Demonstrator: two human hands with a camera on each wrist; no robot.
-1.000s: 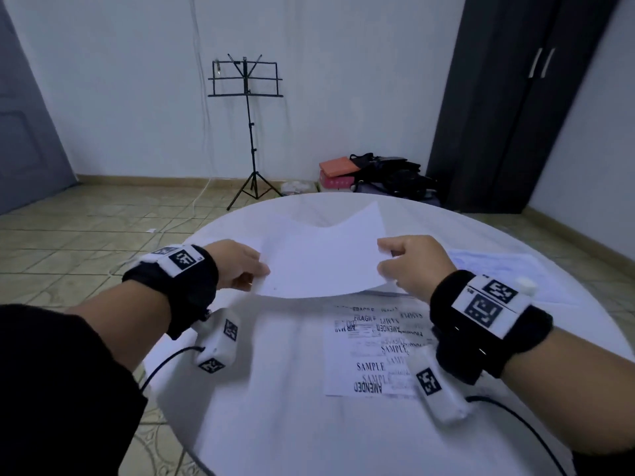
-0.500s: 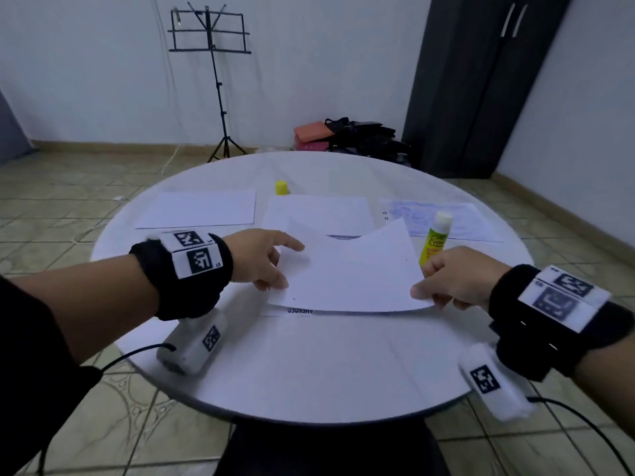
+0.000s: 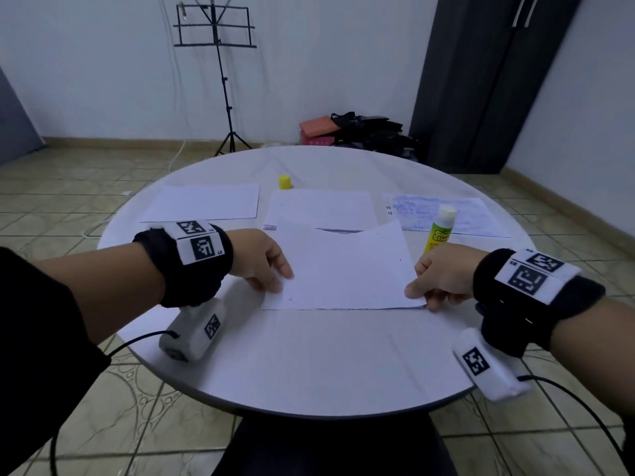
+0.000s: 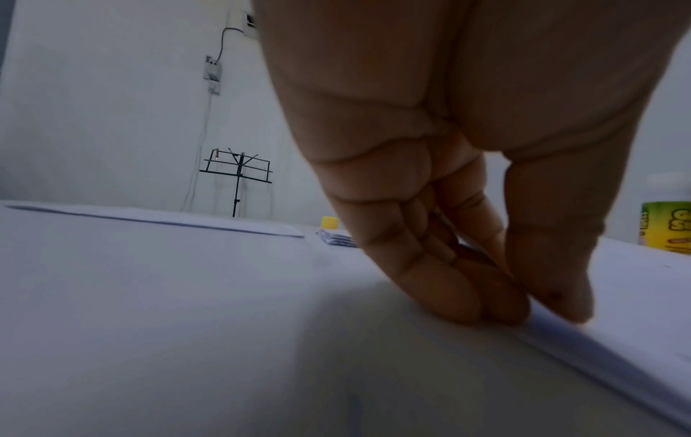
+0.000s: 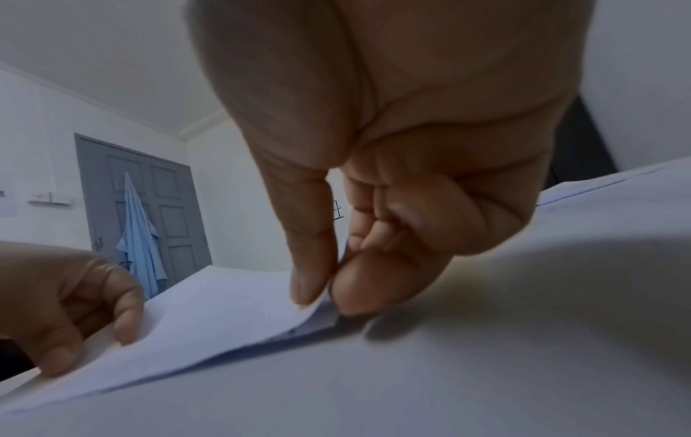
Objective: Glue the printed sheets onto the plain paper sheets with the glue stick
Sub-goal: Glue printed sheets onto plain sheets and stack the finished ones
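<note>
Head view: compared with half a second ago, the plain sheet (image 3: 343, 266) is sitting lower, its near edge now down on the round table (image 3: 309, 365), and the printed sheet under it is no longer showing at that edge. Left hand (image 3: 261, 261) is pinching the sheet's left near corner, thumb on top; right hand (image 3: 443, 278) is pinching the right near corner, knuckles up. Far edge of the sheet is bowing upward in the middle. Glue stick (image 3: 440, 228) is standing upright with its white tip exposed, just beyond the right hand, and its yellow cap (image 3: 285, 182) is sitting well apart toward the far side. Two more plain sheets and a blue-printed sheet (image 3: 457, 214) are lying flat behind the held one.

Left wrist view: fingers (image 4: 448, 292) are pointing down and pressing together with the thumb on the paper edge at the table surface; this grip detail is hidden from the head camera. A music stand (image 4: 237, 177) is standing by the wall behind, and the glue stick label is showing at the right border.

Right wrist view: thumb and forefinger (image 5: 314, 254) are clamping the corner, and two paper layers are visible there, the upper one curling slightly off the lower. Left hand is also showing here, at the opposite corner. A grey door (image 5: 149, 204) with a blue garment hanging on it is visible only from this side.
</note>
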